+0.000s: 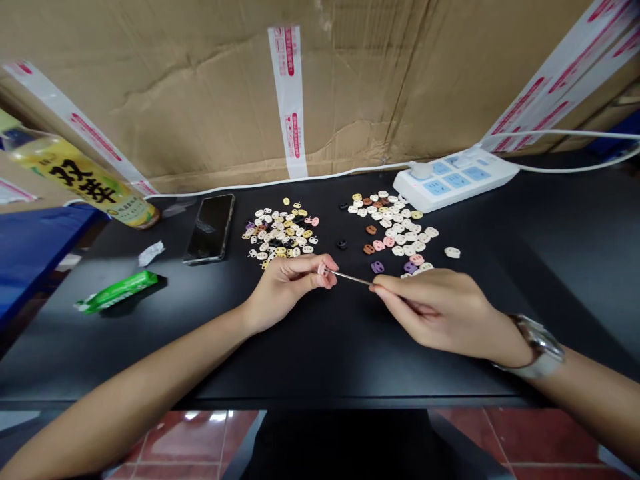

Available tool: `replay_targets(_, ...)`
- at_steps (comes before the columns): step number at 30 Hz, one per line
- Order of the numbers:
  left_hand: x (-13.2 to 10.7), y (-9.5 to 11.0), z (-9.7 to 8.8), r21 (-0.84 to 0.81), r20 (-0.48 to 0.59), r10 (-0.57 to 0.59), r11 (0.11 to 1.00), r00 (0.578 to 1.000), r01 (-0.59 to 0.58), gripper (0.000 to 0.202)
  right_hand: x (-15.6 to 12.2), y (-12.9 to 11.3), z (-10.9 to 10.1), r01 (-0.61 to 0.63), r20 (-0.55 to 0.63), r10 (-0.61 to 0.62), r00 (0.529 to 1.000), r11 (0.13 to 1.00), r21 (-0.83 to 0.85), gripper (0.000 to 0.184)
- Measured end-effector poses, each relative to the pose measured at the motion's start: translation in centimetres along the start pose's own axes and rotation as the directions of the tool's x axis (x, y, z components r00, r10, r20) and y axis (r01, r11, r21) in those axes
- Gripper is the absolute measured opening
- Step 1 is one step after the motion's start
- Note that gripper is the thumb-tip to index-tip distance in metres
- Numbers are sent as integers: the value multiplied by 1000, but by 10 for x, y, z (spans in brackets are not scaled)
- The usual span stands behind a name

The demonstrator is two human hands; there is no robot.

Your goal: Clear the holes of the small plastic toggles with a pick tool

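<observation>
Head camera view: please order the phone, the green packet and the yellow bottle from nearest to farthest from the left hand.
From the left hand:
1. Phone, lying flat on the table, up and to the left of the hand.
2. Green packet, farther left, near the table's left edge.
3. Yellow bottle, tilted at the far left, by the cardboard.

Open tabletop [325, 353] low and centre
Bead piles [280, 233] block mid-frame; phone [210, 228], bottle [80, 180] crowd upper left, power strip [455, 179] upper right.
</observation>
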State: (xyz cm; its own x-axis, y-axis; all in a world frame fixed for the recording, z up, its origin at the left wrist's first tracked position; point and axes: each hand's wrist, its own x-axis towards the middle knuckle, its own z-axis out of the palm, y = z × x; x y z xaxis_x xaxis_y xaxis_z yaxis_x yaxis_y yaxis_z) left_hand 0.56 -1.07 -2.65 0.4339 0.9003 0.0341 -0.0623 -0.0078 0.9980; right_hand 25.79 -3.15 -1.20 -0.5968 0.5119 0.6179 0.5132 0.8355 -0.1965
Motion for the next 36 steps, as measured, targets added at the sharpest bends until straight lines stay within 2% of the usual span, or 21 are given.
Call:
replay_targets(1, 0, 0, 0, -4, 0, 0, 1000, 1000, 0, 15, 1, 0, 1, -53, -24, 54, 998, 998, 44, 9)
replay_targets(2, 0, -1, 0, -12, -2, -5, 1000, 1000, 5, 15, 2, 0, 1, -47, -31, 48, 998, 998, 41, 9)
replay_targets(4, 0, -1, 0, -40, -3, -19, 999, 1000, 19, 15, 2, 0, 1, 117, 7, -117, 993, 988, -100, 12)
replay_targets(6, 1, -1, 0, -60, 0, -31, 998, 1000, 31, 15, 2, -1, -1, 314, 90, -301, 949, 914, -256, 16)
replay_targets(7, 0, -1, 0, -60, 2, -33, 998, 999, 33, 15, 1, -1, -3, 357, 116, -338, 934, 888, -289, 17)
replay_targets(8, 0, -2, 0, -58, 0, -33, 998, 999, 33, 16, 1, -1, -4, 347, 114, -328, 938, 893, -285, 16)
replay_targets(11, 0, -2, 1, -86, -24, -15, 996, 1000, 13, 18, 3, -1, -7, 144, -5, -146, 989, 981, -129, 11)
replay_targets(13, -1, -2, 2, -124, -34, -6, 992, 999, 1, 19, 5, 1, -9, 59, -50, -60, 997, 998, -30, 13)
replay_targets(17, 0, 0, 5, -184, -60, -2, 983, 998, -9, 17, 5, 3, -7, 70, -51, -74, 996, 995, -77, 16)
replay_targets(22, -1, 3, 11, -315, -110, -50, 949, 993, 13, 13, 4, -1, 0, 199, 13, -202, 979, 947, -251, 12)
replay_targets(24, -1, 4, 12, -345, -114, -63, 938, 992, 20, 14, 4, -4, 3, 113, -47, -124, 991, 976, -187, 11)
replay_targets(27, -1, 4, 11, -360, -140, -71, 933, 988, 16, 16, 5, -8, 6, -97, -162, 103, 981, 994, 45, 9)
replay_targets(32, 1, 4, 7, -358, -161, -76, 934, 984, 14, 18, 8, -8, 2, -115, -194, 135, 972, 987, 114, 22)
replay_targets(36, 1, 4, 8, -362, -121, -86, 932, 989, 37, 17, 10, -9, -1, -162, -167, 196, 966, 967, 199, 21)
